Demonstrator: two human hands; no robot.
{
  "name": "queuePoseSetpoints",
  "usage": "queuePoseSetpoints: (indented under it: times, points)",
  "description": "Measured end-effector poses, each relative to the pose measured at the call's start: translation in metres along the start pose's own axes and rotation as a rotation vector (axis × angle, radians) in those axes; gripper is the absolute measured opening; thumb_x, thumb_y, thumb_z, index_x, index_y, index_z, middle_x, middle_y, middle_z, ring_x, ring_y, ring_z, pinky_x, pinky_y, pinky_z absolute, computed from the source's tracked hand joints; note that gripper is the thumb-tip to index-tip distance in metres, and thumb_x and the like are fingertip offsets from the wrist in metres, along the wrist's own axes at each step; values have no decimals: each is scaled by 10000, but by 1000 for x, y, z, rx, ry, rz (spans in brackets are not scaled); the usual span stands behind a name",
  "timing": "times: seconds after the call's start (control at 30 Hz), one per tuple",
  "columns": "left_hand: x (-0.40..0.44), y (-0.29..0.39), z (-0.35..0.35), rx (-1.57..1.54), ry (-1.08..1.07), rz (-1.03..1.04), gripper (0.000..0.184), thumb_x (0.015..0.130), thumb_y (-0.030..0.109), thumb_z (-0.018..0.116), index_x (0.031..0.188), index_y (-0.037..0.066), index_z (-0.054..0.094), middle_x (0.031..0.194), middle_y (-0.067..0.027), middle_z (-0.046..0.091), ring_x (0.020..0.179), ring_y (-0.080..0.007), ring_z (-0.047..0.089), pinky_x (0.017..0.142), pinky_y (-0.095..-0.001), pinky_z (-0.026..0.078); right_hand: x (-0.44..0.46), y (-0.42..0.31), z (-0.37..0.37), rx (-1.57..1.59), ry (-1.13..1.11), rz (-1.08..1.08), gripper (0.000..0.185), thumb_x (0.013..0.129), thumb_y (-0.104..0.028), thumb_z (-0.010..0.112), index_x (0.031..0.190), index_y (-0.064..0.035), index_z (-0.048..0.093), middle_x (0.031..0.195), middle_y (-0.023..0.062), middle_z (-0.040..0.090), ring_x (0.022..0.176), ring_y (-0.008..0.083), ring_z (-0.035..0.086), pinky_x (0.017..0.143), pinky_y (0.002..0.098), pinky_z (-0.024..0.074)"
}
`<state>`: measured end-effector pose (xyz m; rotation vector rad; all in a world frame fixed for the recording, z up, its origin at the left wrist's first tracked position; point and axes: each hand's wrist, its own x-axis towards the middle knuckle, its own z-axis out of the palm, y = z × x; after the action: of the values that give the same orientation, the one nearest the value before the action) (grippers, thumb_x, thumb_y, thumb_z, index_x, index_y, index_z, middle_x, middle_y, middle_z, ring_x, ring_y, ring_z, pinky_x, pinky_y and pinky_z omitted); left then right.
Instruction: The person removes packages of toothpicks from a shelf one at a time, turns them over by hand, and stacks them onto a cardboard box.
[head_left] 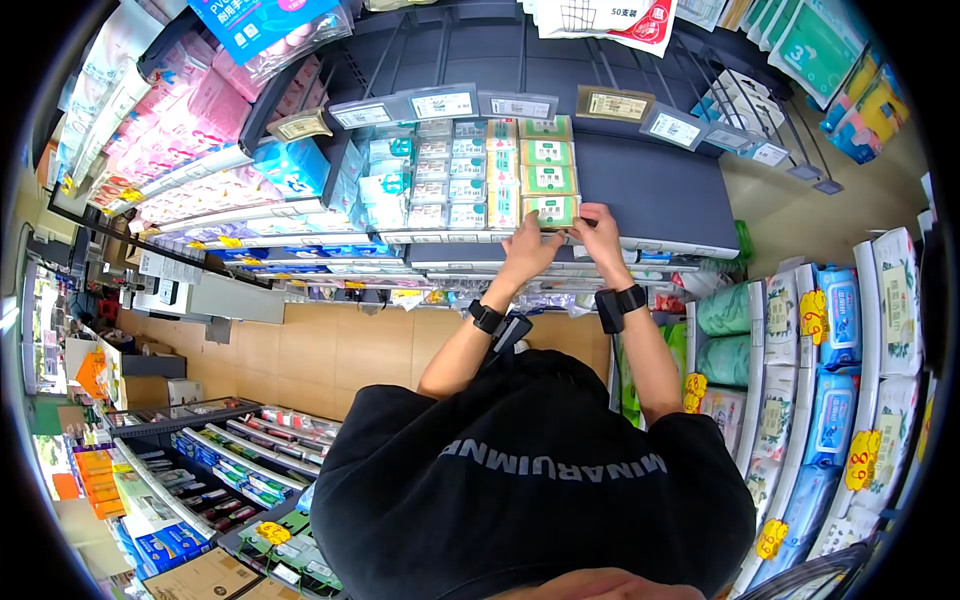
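Tan store floor (300, 350), dark shelf (655, 190). Green pack (550, 211) sits at the shelf's front edge, frontmost in its column. Left hand (530, 252): fingers partly bent, at the pack's front edge. Right hand (599, 238): fingers curled, by its right front corner. Contact partly hidden; can't tell if either hand grips. Orange-white packs (502, 180) just left of it. Price tags (615, 103) and hooks (600, 62) hang over the shelf's rear.

Light is bright, and wide-angle distortion bows the outer shelves (870, 330) near blackened corners.
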<state>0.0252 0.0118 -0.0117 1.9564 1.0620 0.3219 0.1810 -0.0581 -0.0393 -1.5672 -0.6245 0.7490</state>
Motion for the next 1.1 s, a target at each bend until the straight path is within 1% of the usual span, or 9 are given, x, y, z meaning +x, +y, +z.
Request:
queuePoseSetpoints:
  times: [0.13, 0.3, 0.43, 0.5, 0.53, 0.6, 0.63, 0.77, 1.1]
  points:
    - [-5, 1, -5, -3, 4, 6, 796, 887, 481, 641, 1453, -2, 358, 1342, -264, 563, 1291, -391, 512, 1100, -544, 246, 1, 9, 1, 133, 45, 10, 306, 902, 6, 619, 1182, 78, 517, 1155, 186, 594, 970, 240, 662, 773, 329, 609]
    - [0, -20, 0, -161, 174, 97, 665, 917, 302, 657, 1432, -18, 384, 1366, -234, 552, 1284, -357, 521, 1083, -427, 354, -13, 3, -8, 217, 36, 23, 301, 915, -1, 618, 1192, 64, 520, 1151, 180, 581, 991, 233, 643, 820, 326, 597]
    - [0, -35, -1, -335, 162, 144, 604, 934, 215, 634, 1434, -30, 399, 1372, -217, 553, 1271, -306, 534, 1035, -368, 413, -32, -5, -20, 316, 22, 19, 301, 934, -9, 608, 1219, 38, 522, 1148, 157, 588, 1010, 214, 634, 864, 321, 577]
    - [-11, -30, -9, -497, 193, 134, 589, 926, 220, 632, 1416, -47, 442, 1331, -231, 592, 1105, -273, 642, 917, -363, 493, -48, -16, -25, 317, 16, 15, 306, 939, -13, 606, 1231, 29, 521, 1143, 144, 593, 1001, 206, 637, 865, 315, 571]
    - [-18, -27, -15, -497, 192, 129, 589, 926, 220, 632, 1416, -47, 442, 1331, -231, 592, 1105, -273, 642, 917, -363, 493, -56, -22, -28, 294, 7, 3, 312, 940, -15, 607, 1238, 23, 521, 1142, 131, 599, 980, 196, 643, 853, 305, 565]
    - [-31, -21, -28, -526, 69, 72, 530, 948, 170, 600, 1404, -64, 462, 1260, -198, 643, 977, -203, 683, 829, -315, 521, -71, -31, -31, 273, -4, -12, 318, 941, -17, 608, 1245, 17, 521, 1141, 117, 604, 958, 186, 649, 842, 296, 559]
    - [-37, -21, -28, -520, 89, 95, 500, 952, 160, 607, 1385, -62, 489, 1171, -156, 685, 856, -167, 684, 783, -299, 524, -79, -34, -33, 257, -10, -22, 323, 941, -18, 610, 1250, 11, 521, 1137, 109, 611, 935, 182, 655, 833, 289, 553]
    - [-60, -18, -23, -645, 168, 104, 447, 951, 131, 628, 1355, -34, 534, 1067, -85, 703, 799, -141, 638, 738, -286, 513, -107, -49, -40, 250, -59, -38, 333, 941, -17, 605, 1264, -19, 526, 1113, 65, 620, 959, 143, 622, 837, 274, 523]
    - [-121, 9, -25, -814, 98, 94, 313, 956, 68, 633, 1252, -30, 603, 934, 2, 675, 826, -61, 603, 775, -216, 493, -162, -68, -67, 290, -125, -36, 384, 948, -15, 595, 1325, -5, 526, 1098, 65, 630, 929, 133, 625, 837, 259, 514]
